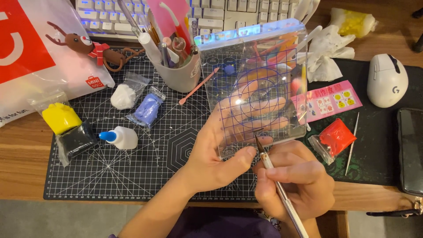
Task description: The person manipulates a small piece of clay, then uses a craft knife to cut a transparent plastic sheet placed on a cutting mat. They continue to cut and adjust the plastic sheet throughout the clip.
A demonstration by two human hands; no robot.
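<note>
Now: left hand [220,152] under clear plate [255,83]; right hand [295,180] grips knife [275,180]

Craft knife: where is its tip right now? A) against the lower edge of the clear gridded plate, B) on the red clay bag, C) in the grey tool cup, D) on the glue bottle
A: the right hand holds the craft knife with its tip at the lower edge of the clear gridded plate, which the left hand holds up.
</note>
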